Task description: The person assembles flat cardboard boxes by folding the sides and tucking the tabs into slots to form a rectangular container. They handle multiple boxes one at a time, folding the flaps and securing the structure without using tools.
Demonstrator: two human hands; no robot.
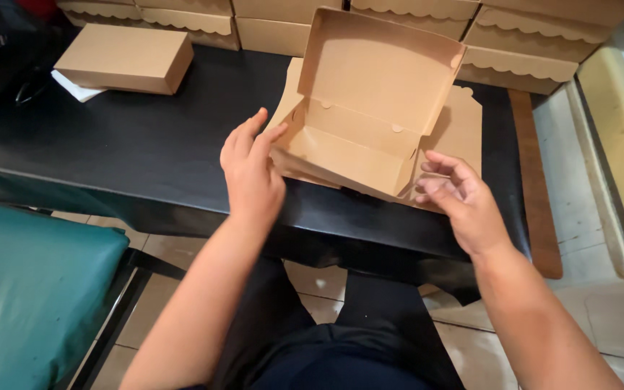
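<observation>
At the near edge of the black table [146, 144], just above centre of the view, an open brown box [359, 123] sits tilted, its lid standing up toward twelve o'clock and its tray toward six. It rests on a small stack of flat box blanks [464, 130] that shows at its three o'clock side. The left hand [250, 170] is at the box's nine o'clock corner, fingers held close together and pressed against the side wall, thumb on the outside. The right hand [460, 198] is at the four o'clock corner, fingers loosely spread and curled, fingertips at or just off the end flap; whether they pinch it cannot be told. A closed box [126, 58] lies well apart at ten o'clock, and a row of finished boxes [521, 43] lines the far edge from eleven to two. A teal seat [30, 289] is at eight o'clock below the table. The risks, as a judgement: the box leans on one edge with its front corner near the table's lip, so an uneven push from the left could slide it, and the blanks beneath it, off toward the floor. The thin card could crease at the right corner if the flap is forced before it lines up. The tall lid could also fold shut if knocked.
</observation>
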